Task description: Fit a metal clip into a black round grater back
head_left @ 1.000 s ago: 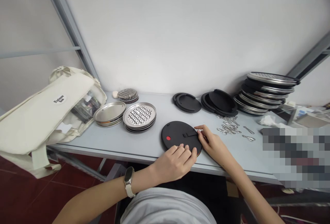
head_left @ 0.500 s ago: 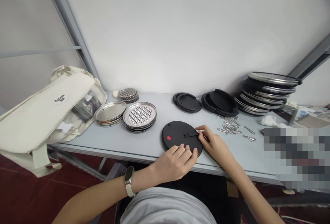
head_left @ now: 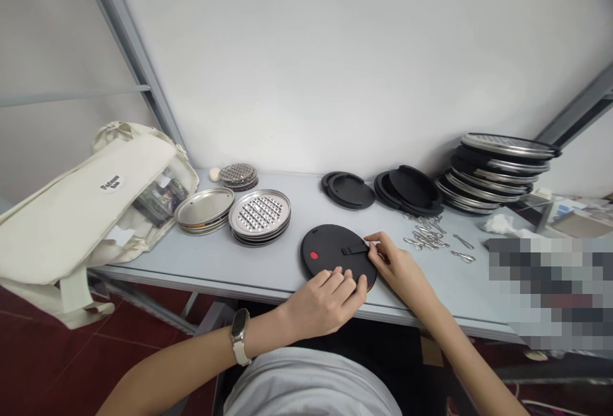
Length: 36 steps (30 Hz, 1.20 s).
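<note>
A round black plastic disc [head_left: 330, 243] with a red dot and a narrow slot lies flat near the table's front edge. Across its near rim, my left hand [head_left: 330, 301] curls its fingers and holds it down. At the disc's right edge, my right hand [head_left: 390, 262] pinches a small metal clip at the slot's outer end; only a bright sliver of it shows between the fingertips. Several looped metal clips [head_left: 426, 237] lie scattered to the right of that hand.
Stacked metal grater discs [head_left: 260, 213] and plain metal discs [head_left: 205, 206] stand left. Black discs [head_left: 348, 190] and deeper black rings [head_left: 414, 189] sit behind. A tall stack of metal and black discs [head_left: 498, 173] rises back right. A cream bag [head_left: 71, 211] overhangs the left end.
</note>
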Each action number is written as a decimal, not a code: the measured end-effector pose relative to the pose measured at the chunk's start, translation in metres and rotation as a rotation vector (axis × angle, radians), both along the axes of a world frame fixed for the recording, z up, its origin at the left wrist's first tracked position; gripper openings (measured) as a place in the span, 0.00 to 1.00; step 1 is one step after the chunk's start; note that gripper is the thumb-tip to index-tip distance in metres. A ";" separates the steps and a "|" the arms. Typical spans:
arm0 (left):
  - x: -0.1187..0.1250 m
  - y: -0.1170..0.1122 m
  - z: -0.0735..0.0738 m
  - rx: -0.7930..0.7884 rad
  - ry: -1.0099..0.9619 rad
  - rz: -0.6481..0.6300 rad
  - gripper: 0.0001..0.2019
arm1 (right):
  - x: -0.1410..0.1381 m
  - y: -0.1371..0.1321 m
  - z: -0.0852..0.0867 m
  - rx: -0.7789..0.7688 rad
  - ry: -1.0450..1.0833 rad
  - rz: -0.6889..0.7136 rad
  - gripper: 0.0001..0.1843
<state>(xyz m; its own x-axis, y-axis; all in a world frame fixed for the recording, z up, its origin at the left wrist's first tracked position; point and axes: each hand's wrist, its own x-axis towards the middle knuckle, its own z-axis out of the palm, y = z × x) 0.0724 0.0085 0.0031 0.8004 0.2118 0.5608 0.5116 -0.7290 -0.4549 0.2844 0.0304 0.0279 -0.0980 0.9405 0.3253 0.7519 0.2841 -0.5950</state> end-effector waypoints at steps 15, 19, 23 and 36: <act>0.000 0.000 -0.001 0.007 -0.009 -0.002 0.19 | 0.003 0.000 -0.003 0.007 0.041 0.008 0.09; 0.000 0.001 0.000 0.006 -0.031 -0.015 0.18 | 0.004 -0.001 0.001 0.051 0.092 -0.035 0.12; 0.000 0.001 0.000 0.001 -0.027 -0.015 0.18 | 0.005 -0.001 0.004 0.074 0.147 -0.056 0.09; 0.000 0.000 -0.002 0.007 0.002 0.000 0.19 | 0.012 0.006 -0.006 0.103 0.108 0.019 0.11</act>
